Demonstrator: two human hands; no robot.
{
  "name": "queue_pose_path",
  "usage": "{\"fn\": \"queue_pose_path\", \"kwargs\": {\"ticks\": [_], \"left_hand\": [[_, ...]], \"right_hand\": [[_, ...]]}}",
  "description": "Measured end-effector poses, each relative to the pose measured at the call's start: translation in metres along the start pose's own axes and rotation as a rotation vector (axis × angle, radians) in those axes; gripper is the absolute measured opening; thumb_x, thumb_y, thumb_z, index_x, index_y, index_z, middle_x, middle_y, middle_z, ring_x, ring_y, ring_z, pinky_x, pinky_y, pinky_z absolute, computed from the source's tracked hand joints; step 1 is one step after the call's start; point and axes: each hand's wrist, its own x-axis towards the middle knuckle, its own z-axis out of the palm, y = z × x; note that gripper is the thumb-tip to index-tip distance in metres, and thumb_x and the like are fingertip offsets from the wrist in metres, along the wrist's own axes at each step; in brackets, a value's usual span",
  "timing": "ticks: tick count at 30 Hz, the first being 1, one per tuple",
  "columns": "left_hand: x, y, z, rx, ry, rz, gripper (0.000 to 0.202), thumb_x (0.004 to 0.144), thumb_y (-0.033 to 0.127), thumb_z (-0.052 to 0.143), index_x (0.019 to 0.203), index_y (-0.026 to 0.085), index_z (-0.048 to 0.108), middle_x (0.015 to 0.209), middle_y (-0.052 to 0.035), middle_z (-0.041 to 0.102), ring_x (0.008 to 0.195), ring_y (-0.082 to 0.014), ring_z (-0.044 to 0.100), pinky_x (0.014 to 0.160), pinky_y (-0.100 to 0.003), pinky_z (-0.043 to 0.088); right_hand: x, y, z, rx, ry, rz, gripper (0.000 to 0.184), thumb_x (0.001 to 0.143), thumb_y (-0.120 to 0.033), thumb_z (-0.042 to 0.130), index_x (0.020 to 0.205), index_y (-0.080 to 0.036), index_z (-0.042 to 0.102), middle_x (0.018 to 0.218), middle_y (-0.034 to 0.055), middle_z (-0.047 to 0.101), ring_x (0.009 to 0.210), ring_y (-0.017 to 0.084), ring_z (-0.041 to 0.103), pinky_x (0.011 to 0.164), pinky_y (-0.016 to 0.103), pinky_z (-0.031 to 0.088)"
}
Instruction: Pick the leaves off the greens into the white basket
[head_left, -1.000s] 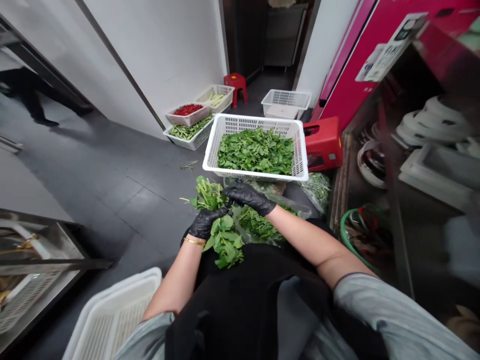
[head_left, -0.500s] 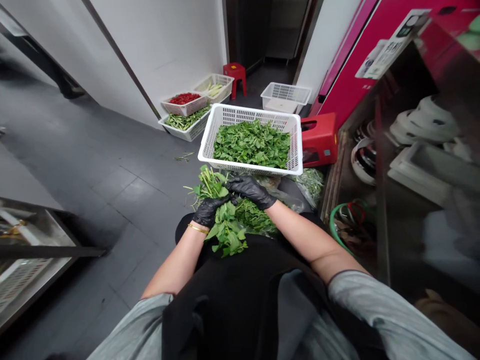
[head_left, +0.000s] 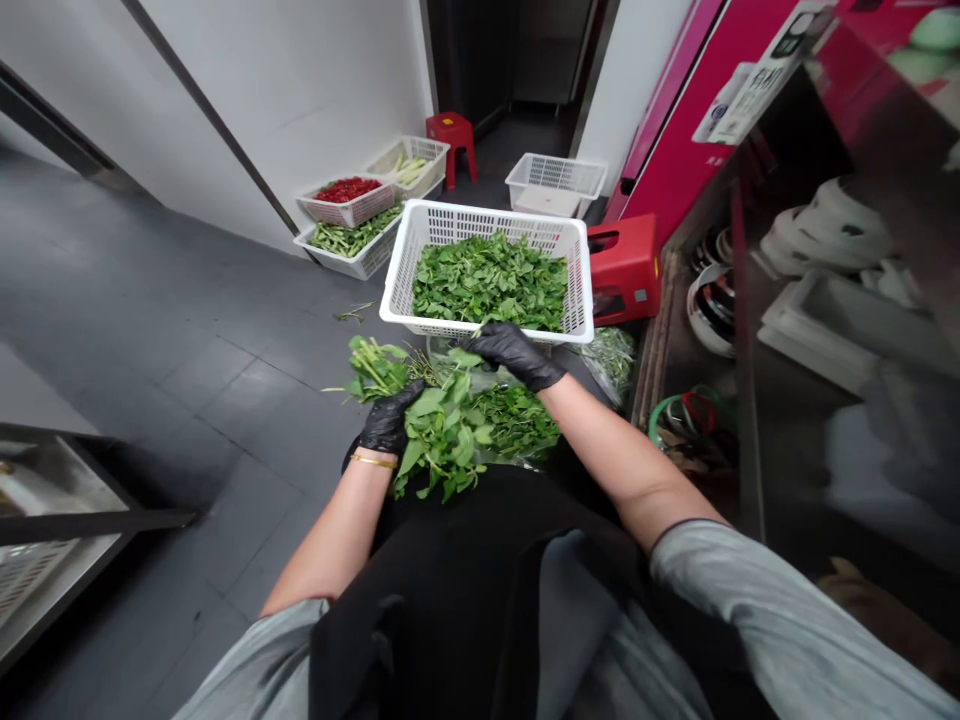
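Well, your left hand is shut on a bunch of green leaves. Your right hand is apart from it, touching the far end of the bunch, but I cannot tell if it grips. Hold softly so leaves do not tear. A bag of greens lies just below. Past it, a white basket holds a heap of leaves, beside a red stool.
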Motion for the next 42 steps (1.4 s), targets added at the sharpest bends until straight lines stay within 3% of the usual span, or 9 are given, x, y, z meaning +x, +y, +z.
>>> {"fn": "queue_pose_path", "kwargs": {"ticks": [4,9,14,21,24,27,31,38,42], "left_hand": [[0.002,0.007,-0.022,-0.029,0.016,-0.079,0.037,0.050,0.030,0.096,0.081,0.017,0.081,0.082,-0.0059,0.081,0.096,-0.0309,0.077,0.098,-0.044,0.059],[-0.003,-0.007,-0.005,-0.025,-0.121,0.043,0.042,0.045,0.036,0.096,0.080,0.018,0.082,0.095,-0.0081,0.082,0.116,-0.0350,0.070,0.110,-0.047,0.050],[-0.007,-0.011,0.009,-0.018,-0.208,0.032,0.041,0.050,0.036,0.094,0.085,0.018,0.082,0.098,-0.0097,0.082,0.121,-0.0370,0.067,0.110,-0.050,0.049],[0.001,0.029,-0.031,0.076,0.018,0.079,0.040,0.052,0.041,0.095,0.078,0.014,0.080,0.085,-0.0094,0.081,0.106,-0.0316,0.074,0.105,-0.044,0.053],[-0.008,0.040,-0.022,0.187,-0.187,0.137,0.047,0.060,0.041,0.093,0.097,0.013,0.082,0.112,-0.0144,0.079,0.118,-0.0336,0.069,0.109,-0.045,0.050],[-0.012,0.028,-0.002,0.280,-0.332,0.071,0.052,0.053,0.035,0.097,0.099,0.017,0.082,0.111,-0.0122,0.080,0.117,-0.0363,0.069,0.109,-0.051,0.049],[-0.003,0.010,-0.008,0.238,-0.199,-0.019,0.044,0.039,0.030,0.099,0.078,0.018,0.081,0.088,-0.0082,0.081,0.111,-0.0362,0.071,0.105,-0.049,0.053],[-0.001,0.008,-0.037,-0.022,-0.079,-0.056,0.035,0.062,0.041,0.091,0.086,0.017,0.082,0.075,-0.0032,0.077,0.069,-0.0196,0.072,0.074,-0.033,0.061],[-0.012,-0.001,-0.021,0.066,-0.166,0.010,0.050,0.060,0.047,0.092,0.100,0.018,0.083,0.087,-0.0063,0.080,0.088,-0.0260,0.075,0.090,-0.039,0.059]], "right_hand": [[0.003,-0.007,-0.025,0.134,0.184,-0.062,0.050,0.064,-0.057,0.084,0.058,-0.019,0.052,0.052,-0.0066,0.049,0.044,0.008,0.045,0.046,0.025,0.036],[0.009,0.001,0.011,0.224,0.249,-0.071,0.054,0.063,-0.065,0.082,0.060,-0.020,0.052,0.050,-0.0066,0.047,0.044,0.009,0.045,0.046,0.025,0.037],[0.004,0.005,0.032,0.167,0.164,-0.119,0.052,0.064,-0.066,0.081,0.066,-0.019,0.059,0.058,-0.0040,0.056,0.046,0.008,0.046,0.047,0.025,0.040],[-0.008,-0.005,-0.012,0.135,0.175,-0.129,0.045,0.066,-0.055,0.083,0.060,-0.018,0.057,0.055,-0.0052,0.052,0.047,0.008,0.047,0.047,0.024,0.039],[-0.009,-0.006,-0.004,0.106,0.020,-0.104,0.040,0.064,-0.050,0.085,0.067,-0.016,0.065,0.061,-0.0033,0.059,0.052,0.009,0.050,0.050,0.023,0.041],[-0.008,-0.004,0.018,0.122,-0.118,-0.070,0.041,0.067,-0.053,0.083,0.072,-0.014,0.069,0.064,-0.0022,0.061,0.052,0.008,0.050,0.048,0.022,0.041],[-0.009,0.002,0.015,0.091,-0.154,-0.013,0.042,0.065,-0.051,0.085,0.069,-0.013,0.069,0.058,-0.0023,0.059,0.048,0.008,0.051,0.046,0.022,0.041],[-0.014,0.010,-0.023,0.306,0.080,0.027,0.039,0.055,-0.043,0.088,0.070,-0.013,0.069,0.064,0.0003,0.067,0.043,0.008,0.053,0.041,0.021,0.040],[-0.010,0.011,-0.005,0.365,0.054,0.009,0.039,0.056,-0.041,0.088,0.066,-0.015,0.062,0.060,-0.0024,0.062,0.043,0.007,0.051,0.042,0.021,0.042]]}}
